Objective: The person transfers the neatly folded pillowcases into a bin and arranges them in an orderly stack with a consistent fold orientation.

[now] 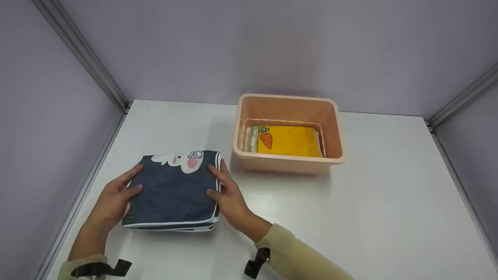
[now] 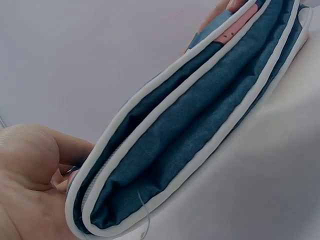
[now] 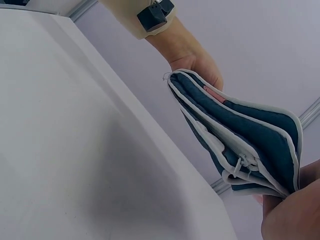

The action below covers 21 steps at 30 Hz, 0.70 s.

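Observation:
A dark blue cloth point(image 1: 175, 198) with white piping and a white-and-pink printed figure near its far edge is folded into a thick rectangle. My left hand point(image 1: 113, 198) grips its left side, thumb on top. On the opposite side my right hand point(image 1: 233, 200) holds the edge, with thumb and index finger over the top face. In the left wrist view, several folded layers of the cloth point(image 2: 185, 125) show edge-on beside the left palm point(image 2: 30, 175). White knotted cord or trim hangs among the layers of the cloth point(image 3: 260, 125) in the right wrist view, where it is held above the table.
A peach plastic bin point(image 1: 288, 165) stands at the back of the white table point(image 1: 381, 186), right of the cloth. Inside lies a folded yellow cloth point(image 1: 293, 140) with a carrot print, beside a pale green folded piece point(image 1: 253, 140). Grey panel walls point(image 1: 280, 50) enclose the table.

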Each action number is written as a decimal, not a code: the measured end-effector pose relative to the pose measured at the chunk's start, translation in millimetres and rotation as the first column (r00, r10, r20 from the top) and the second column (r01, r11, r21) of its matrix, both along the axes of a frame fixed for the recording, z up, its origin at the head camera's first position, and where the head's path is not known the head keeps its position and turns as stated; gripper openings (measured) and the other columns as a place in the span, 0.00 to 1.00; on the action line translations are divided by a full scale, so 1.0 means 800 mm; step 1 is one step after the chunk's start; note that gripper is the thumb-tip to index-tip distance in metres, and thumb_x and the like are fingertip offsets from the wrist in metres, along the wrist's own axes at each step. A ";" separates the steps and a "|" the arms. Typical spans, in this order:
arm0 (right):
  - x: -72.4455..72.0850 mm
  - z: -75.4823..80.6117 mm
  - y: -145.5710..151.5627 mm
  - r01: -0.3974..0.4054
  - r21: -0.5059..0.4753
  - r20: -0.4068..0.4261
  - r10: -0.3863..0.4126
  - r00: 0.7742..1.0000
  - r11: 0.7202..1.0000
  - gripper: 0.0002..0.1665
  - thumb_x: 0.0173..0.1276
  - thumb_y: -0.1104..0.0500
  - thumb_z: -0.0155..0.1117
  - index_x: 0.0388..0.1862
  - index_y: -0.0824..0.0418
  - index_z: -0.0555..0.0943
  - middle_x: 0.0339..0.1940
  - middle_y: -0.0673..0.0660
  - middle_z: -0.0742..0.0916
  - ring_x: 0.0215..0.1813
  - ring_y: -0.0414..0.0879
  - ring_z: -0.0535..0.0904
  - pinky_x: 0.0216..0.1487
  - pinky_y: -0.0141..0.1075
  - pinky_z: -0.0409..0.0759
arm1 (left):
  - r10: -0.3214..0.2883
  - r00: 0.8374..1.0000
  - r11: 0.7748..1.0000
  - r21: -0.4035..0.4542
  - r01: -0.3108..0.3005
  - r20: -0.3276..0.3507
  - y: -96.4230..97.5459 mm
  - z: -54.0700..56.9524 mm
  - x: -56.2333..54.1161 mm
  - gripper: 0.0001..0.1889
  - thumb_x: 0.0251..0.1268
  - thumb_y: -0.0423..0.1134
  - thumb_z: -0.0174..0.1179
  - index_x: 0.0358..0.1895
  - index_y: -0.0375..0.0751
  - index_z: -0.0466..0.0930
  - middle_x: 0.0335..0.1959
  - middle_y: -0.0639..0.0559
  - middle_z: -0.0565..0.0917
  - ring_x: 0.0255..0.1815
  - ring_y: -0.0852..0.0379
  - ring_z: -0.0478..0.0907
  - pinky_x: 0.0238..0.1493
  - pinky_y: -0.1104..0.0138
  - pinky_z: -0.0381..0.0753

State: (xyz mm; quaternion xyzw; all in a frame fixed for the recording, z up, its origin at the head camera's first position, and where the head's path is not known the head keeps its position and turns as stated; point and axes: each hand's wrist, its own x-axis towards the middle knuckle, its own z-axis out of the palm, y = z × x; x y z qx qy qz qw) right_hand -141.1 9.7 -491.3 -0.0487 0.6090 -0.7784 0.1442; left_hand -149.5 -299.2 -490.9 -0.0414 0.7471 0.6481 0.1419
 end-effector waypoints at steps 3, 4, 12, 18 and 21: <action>0.001 0.003 0.000 0.003 0.007 -0.009 -0.003 1.000 1.000 0.41 0.68 0.79 0.51 0.80 0.62 0.63 0.86 0.54 0.45 0.85 0.51 0.37 0.81 0.46 0.45 | -0.013 1.000 1.000 -0.010 0.014 0.007 -0.001 0.005 0.000 0.36 0.76 0.39 0.58 0.82 0.46 0.53 0.85 0.50 0.41 0.83 0.56 0.44 0.62 0.80 0.70; 0.001 0.004 0.000 0.005 0.010 -0.012 -0.005 1.000 1.000 0.41 0.68 0.79 0.51 0.80 0.62 0.63 0.86 0.54 0.46 0.85 0.51 0.37 0.81 0.46 0.45 | -0.012 1.000 1.000 -0.008 0.012 0.011 -0.001 0.006 -0.001 0.36 0.76 0.39 0.59 0.82 0.47 0.53 0.85 0.50 0.41 0.84 0.50 0.41 0.62 0.80 0.69; 0.003 0.014 0.002 0.007 0.020 0.001 -0.007 1.000 1.000 0.41 0.69 0.78 0.52 0.80 0.60 0.64 0.86 0.52 0.46 0.85 0.49 0.37 0.82 0.45 0.44 | -0.015 0.999 0.999 0.036 0.014 0.032 0.000 0.015 -0.002 0.37 0.76 0.37 0.58 0.82 0.45 0.52 0.85 0.51 0.39 0.84 0.49 0.36 0.66 0.78 0.67; 0.003 0.018 0.003 0.004 -0.012 0.007 -0.004 1.000 1.000 0.41 0.68 0.79 0.51 0.80 0.62 0.63 0.86 0.53 0.45 0.85 0.49 0.35 0.82 0.45 0.44 | -0.015 1.000 0.999 0.028 0.015 0.025 0.001 0.020 -0.002 0.36 0.77 0.34 0.56 0.82 0.42 0.50 0.85 0.51 0.39 0.84 0.48 0.35 0.62 0.80 0.69; 0.003 0.019 0.004 0.005 -0.010 0.011 -0.005 1.000 1.000 0.41 0.68 0.79 0.51 0.80 0.62 0.63 0.86 0.53 0.45 0.85 0.49 0.36 0.81 0.46 0.45 | -0.013 1.000 1.000 0.018 0.013 0.027 0.001 0.022 -0.002 0.36 0.77 0.33 0.56 0.82 0.42 0.50 0.85 0.51 0.39 0.84 0.49 0.34 0.63 0.80 0.68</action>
